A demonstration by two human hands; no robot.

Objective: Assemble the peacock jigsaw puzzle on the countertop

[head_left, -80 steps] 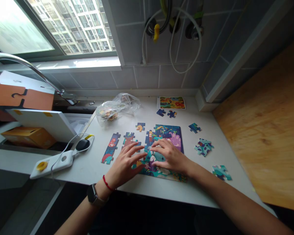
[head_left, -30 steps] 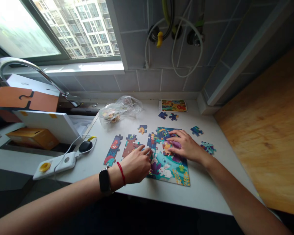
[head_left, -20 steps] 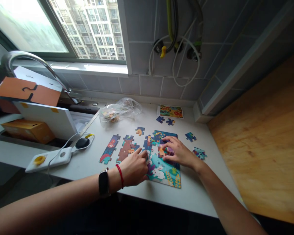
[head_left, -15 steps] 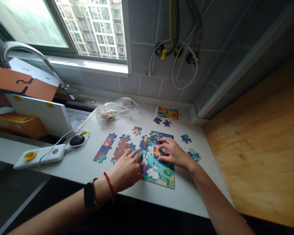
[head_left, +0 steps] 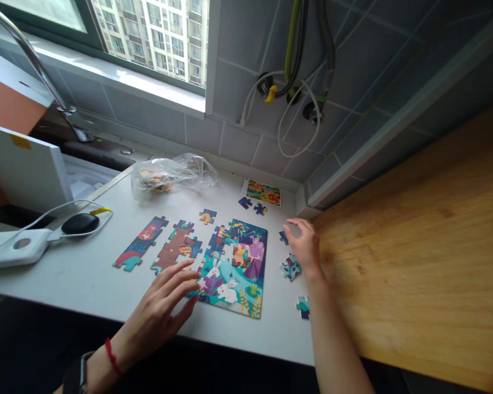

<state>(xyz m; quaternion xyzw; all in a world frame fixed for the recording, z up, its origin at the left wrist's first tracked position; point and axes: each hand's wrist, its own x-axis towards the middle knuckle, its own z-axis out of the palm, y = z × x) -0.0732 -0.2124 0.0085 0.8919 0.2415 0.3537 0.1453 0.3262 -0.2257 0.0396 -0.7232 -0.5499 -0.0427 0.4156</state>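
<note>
A partly joined jigsaw puzzle [head_left: 230, 290] lies on the counter, showing white rabbits, an orange animal and a purple one. At its lower left edge is my left hand [head_left: 164, 298], fingers spread and holding nothing. To the puzzle's right, my right hand [head_left: 307, 246] hovers by a dark blue puzzle piece [head_left: 284, 237], which it partly covers; thumb and fingers are curved apart. Just below lies a teal patterned piece [head_left: 291, 267]. A brown joined section [head_left: 175, 245] and a dark blue joined strip [head_left: 142, 243] are left of the puzzle. Above sits a single piece [head_left: 207, 216] with an orange shape.
At the back are a clear plastic bag [head_left: 172, 175] with pieces inside, a small picture card [head_left: 263, 192] and two blue pieces [head_left: 252, 206]. A green piece [head_left: 303, 307] lies near my right forearm. A power strip [head_left: 16, 249] is left; a wooden panel [head_left: 414, 246] is right.
My right hand has left the puzzle and moved right, to the dark blue piece. My left hand has drawn back toward the lower left. The view has shifted right.
</note>
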